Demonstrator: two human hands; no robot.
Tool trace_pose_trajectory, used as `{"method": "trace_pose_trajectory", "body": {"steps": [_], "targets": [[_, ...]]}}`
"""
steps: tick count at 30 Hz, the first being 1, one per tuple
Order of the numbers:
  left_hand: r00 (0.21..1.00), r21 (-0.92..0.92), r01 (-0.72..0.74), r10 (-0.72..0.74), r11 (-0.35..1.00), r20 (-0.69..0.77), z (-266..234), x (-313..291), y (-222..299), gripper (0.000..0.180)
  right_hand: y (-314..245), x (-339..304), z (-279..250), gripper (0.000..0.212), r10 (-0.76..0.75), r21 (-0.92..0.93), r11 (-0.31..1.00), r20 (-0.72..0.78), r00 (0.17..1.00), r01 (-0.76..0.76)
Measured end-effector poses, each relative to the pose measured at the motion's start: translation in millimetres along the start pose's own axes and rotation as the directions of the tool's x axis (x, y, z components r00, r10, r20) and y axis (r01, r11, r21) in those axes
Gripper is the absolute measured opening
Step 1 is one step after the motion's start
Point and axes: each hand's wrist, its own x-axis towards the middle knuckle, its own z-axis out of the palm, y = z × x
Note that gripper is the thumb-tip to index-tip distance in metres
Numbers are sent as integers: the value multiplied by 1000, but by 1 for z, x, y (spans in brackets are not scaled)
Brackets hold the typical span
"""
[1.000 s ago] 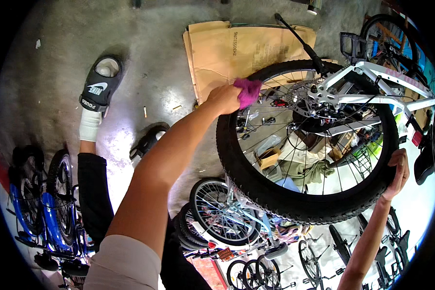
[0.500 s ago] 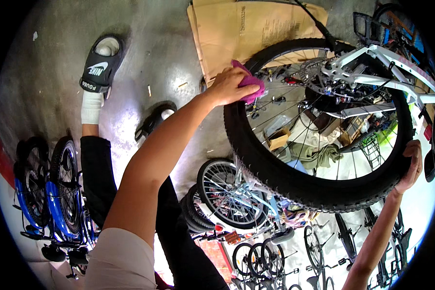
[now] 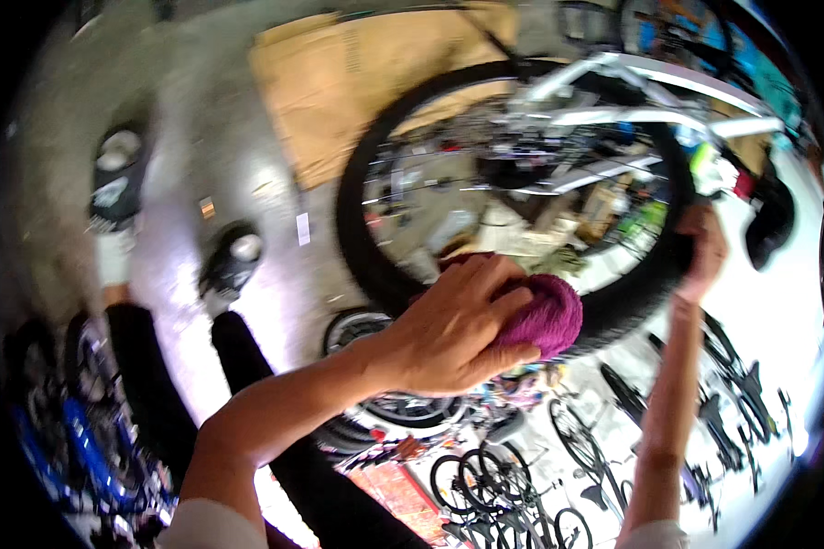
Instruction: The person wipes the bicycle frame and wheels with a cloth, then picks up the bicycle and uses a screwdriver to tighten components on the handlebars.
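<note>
My left hand (image 3: 453,325) is closed around a bunched purple cloth (image 3: 545,316), over the near side of a thick black bicycle tire (image 3: 362,215). Whether the cloth presses on the tread is hidden behind my fingers. At the tire's right side, my right hand (image 3: 702,252) is wrapped around the rubber, slightly blurred. The wheel belongs to a bicycle with a white frame (image 3: 604,116), which reaches off to the upper right. Spokes and the hub parts in the wheel's middle are smeared by motion.
Flattened cardboard (image 3: 307,101) lies on the concrete floor beyond the wheel. Small parts and boxes show through the spokes. Blue bicycles (image 3: 87,439) stand at the lower left, and several more bicycles (image 3: 485,485) at the bottom. My sandalled feet (image 3: 119,178) are at the left.
My left hand has carried the purple cloth from the tire's upper left to its near side. My right hand still holds the tire. The whole view has shifted, moving the wheel leftward.
</note>
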Motion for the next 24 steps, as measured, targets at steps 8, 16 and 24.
{"method": "trace_pose_trajectory", "body": {"steps": [8,16,24], "targets": [[986,169,125,-142,978,88,-36,-34,-44,33,-41,9,11,38,54,53,997,-33,998,-53],[979,135,189,-198,973,56,-4,9,-17,39,-18,6,18,34,62,359,933,-184,981,9],[912,5,350,-339,937,-232,77,172,20,27,-9,8,19,32,60,247,969,-272,960,9]]}}
